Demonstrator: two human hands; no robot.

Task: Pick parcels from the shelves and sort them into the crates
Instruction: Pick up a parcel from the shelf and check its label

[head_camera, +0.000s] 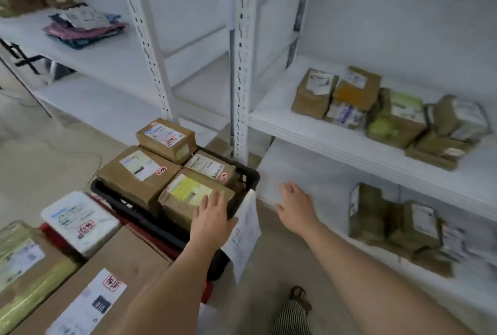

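A: Which parcel is being handled?

B: The brown parcel with the yellow label (192,195), lying flat in the near right corner of the black crate (250,173). Its long axis runs from near left to far right, label face up, roughly square with the crate's sides.

A: And the hand on it?

B: The left hand (212,216) lies palm down on its near right end. The fingers are straight and close together, resting on the top face, not curled round an edge.

A: The other hand?

B: The right hand (294,204) hangs in the air just right of the crate, palm down, fingers loosely spread and holding nothing. It is apart from the crate, in front of the lower shelf (309,173).

A: What else is in the crate?

B: Three more brown parcels: a large one (137,173) on the left, one (209,166) behind the yellow-labelled parcel, and one (166,138) perched at the far end. A white paper sheet (244,232) hangs from the crate's near right corner.

A: Beyond that?

B: A white padded parcel (80,223) sits on a red crate (158,248) to the left, with a big cardboard box (88,294) nearer still. On the right, brown parcels (387,114) cluster on the middle shelf (295,125), and more (398,227) stand on the lower one. Far left, a shelf carries pink and blue soft packets (83,27).
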